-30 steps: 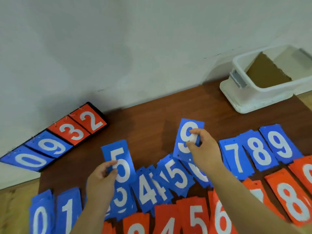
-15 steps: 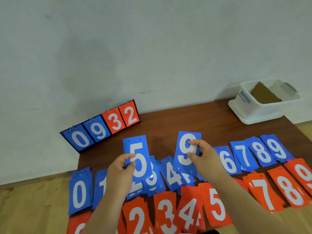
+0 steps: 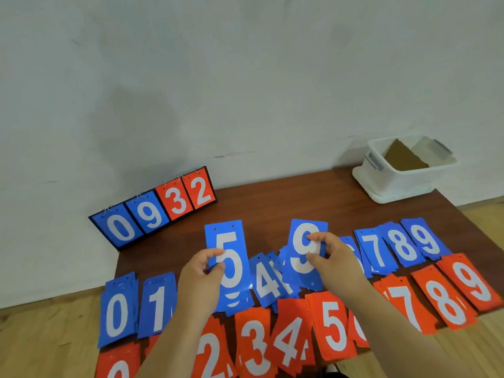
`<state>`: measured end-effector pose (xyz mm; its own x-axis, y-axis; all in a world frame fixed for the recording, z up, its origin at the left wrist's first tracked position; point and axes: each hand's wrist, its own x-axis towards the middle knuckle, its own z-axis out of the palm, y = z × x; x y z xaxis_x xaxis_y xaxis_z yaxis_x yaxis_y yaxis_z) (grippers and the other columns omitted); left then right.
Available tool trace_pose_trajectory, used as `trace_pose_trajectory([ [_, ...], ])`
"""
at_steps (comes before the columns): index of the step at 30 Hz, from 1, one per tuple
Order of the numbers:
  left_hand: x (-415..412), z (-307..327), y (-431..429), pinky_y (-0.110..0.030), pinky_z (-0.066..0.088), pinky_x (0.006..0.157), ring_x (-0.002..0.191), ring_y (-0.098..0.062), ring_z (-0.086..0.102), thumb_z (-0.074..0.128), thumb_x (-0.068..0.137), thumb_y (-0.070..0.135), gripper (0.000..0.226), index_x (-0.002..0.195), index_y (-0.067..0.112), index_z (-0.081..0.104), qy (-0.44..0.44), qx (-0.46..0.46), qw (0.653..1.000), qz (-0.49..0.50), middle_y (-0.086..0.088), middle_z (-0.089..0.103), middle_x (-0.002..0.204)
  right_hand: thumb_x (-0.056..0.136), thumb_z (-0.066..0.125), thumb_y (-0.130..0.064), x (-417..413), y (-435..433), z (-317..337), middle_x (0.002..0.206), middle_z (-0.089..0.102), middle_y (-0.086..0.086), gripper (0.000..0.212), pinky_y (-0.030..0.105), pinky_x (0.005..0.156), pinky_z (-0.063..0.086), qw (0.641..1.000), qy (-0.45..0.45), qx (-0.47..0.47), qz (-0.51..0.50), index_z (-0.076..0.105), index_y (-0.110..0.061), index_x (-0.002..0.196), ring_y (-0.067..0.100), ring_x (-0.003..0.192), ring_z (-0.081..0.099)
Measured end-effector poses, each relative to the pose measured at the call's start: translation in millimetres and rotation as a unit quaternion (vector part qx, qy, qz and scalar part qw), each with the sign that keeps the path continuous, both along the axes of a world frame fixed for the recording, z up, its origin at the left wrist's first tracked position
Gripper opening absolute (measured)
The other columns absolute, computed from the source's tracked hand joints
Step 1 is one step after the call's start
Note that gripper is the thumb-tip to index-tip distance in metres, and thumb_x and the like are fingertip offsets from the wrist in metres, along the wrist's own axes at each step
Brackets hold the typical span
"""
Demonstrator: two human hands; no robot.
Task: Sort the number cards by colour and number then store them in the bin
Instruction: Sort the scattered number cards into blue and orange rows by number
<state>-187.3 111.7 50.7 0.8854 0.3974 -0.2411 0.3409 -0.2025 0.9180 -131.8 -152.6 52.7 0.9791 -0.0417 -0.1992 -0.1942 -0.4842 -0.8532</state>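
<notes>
A scoreboard (image 3: 152,211) showing 0, 9, 3, 2 leans against the wall (image 3: 245,77) at the back left of the brown surface (image 3: 286,203). A white bin (image 3: 395,184) stands at the back right corner with a piece of cardboard (image 3: 403,159) inside. Two rows of card piles cover the near part. The blue row (image 3: 117,309) reads 0, 1, 4, 7, 8, 9, and in the red row (image 3: 332,326) in front of it 2, 3, 4, 5, 7, 8, 9 can be read. Both forearms cross these rows and hide the piles beneath them.

The left hand (image 3: 200,282) is raised over the blue row. Its grip pinches a blue 5 card (image 3: 229,249) by the left side between thumb and fingers, and the card is upright, facing the camera. The right hand (image 3: 335,260) has its grip on a blue 9 card (image 3: 306,249), with thumb and fingertips closed on the card's right side. The two held cards are apart, and the blue 4 pile shows between and below them.

The blue 0 pile lies at the left edge of the surface and the red 9 pile (image 3: 469,282) at the right edge, both next to the wooden floor (image 3: 41,336). A bare brown strip runs behind the blue row, from the scoreboard across to the bin.
</notes>
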Motion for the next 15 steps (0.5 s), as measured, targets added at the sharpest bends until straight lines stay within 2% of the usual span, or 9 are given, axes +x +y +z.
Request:
trace_pose_trajectory([
  [3,-0.2,2.6,-18.7,-0.019,0.042,0.041,0.049,-0.005,0.059,0.066,0.097,0.012,0.024,0.105,0.035,0.066,-0.006,0.009,1.0,0.007,0.015,0.066,0.101,0.093,0.067,-0.014,4.8,-18.1,-3.3,0.087,0.067,-0.002,0.031,0.021,0.042,0.038,1.0,0.004,0.015,0.004,0.06,-0.038,0.112,0.006,0.045,0.044],
  [5,4.2,2.4,-33.3,-0.018,0.039,0.039,0.046,-0.008,0.053,0.066,0.097,0.01,0.026,0.103,0.035,0.066,-0.023,0.023,0.999,0.013,0.006,0.07,0.097,0.093,0.067,-0.014,9.8,-33.5,-3.4,0.088,0.066,-0.009,0.031,0.02,0.044,0.039,1.0,0.001,0.019,0.011,0.061,-0.037,0.112,0.005,0.046,0.045],
  [8,17.3,3.7,-63.8,-0.016,0.039,0.04,0.054,-0.011,0.054,0.066,0.096,0.008,0.026,0.104,0.034,0.067,-0.029,0.032,0.999,0.021,0.002,0.071,0.103,0.094,0.066,-0.013,19.9,-67.0,-1.4,0.086,0.065,-0.009,0.031,0.024,0.045,0.04,0.999,0.006,0.032,0.026,0.06,-0.038,0.112,0.01,0.048,0.046],
  [10,25.0,5.2,-92.7,-0.017,0.039,0.041,0.053,-0.011,0.052,0.066,0.096,0.008,0.027,0.104,0.033,0.067,-0.032,0.03,0.999,0.02,0.003,0.07,0.104,0.094,0.066,-0.012,26.8,-95.9,2.6,0.089,0.064,-0.009,0.032,0.02,0.045,0.038,0.999,0.007,0.033,0.036,0.06,-0.038,0.111,0.006,0.047,0.045],
  [12,31.3,4.4,-126.5,-0.021,0.042,0.043,0.053,-0.01,0.05,0.066,0.095,0.008,0.028,0.101,0.036,0.067,-0.041,0.021,0.999,0.022,0.004,0.071,0.099,0.092,0.065,-0.01,33.0,-128.0,6.5,0.09,0.065,-0.009,0.034,0.023,0.047,0.041,0.999,0.007,0.039,0.037,0.061,-0.039,0.108,0.009,0.051,0.048],
  [15,39.7,-1.8,-176.7,-0.021,0.042,0.044,0.052,-0.009,0.051,0.067,0.094,0.008,0.029,0.1,0.037,0.067,-0.041,0.026,0.999,0.021,0.007,0.072,0.099,0.091,0.063,-0.007,43.1,-176.1,8.2,0.079,0.064,-0.006,0.038,0.028,0.045,0.041,0.999,0.02,0.038,0.027,0.06,-0.042,0.106,0.013,0.051,0.046],
])
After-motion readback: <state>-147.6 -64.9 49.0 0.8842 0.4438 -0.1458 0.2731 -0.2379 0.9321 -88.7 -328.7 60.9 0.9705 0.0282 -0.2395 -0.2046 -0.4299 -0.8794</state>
